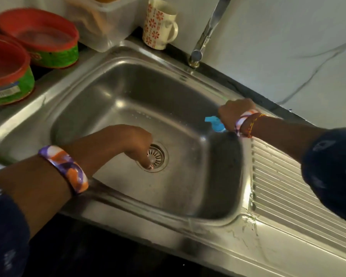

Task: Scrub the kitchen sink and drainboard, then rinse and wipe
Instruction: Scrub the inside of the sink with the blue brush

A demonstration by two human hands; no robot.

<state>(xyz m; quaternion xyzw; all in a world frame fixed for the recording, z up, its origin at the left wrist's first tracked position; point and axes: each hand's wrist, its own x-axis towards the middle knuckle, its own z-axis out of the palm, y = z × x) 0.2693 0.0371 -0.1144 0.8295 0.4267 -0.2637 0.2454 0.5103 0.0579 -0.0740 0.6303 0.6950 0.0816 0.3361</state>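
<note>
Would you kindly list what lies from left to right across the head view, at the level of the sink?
Left hand at the drain strainer → blue object gripped by the right hand → ribbed drainboard.

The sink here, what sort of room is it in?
Most likely a home kitchen: a steel sink with a ribbed drainboard, a tap on the back rim, and a flowered mug on the counter.

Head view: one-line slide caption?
Left hand fingers the drain strainer in the steel sink; right hand grips a blue object.
</note>
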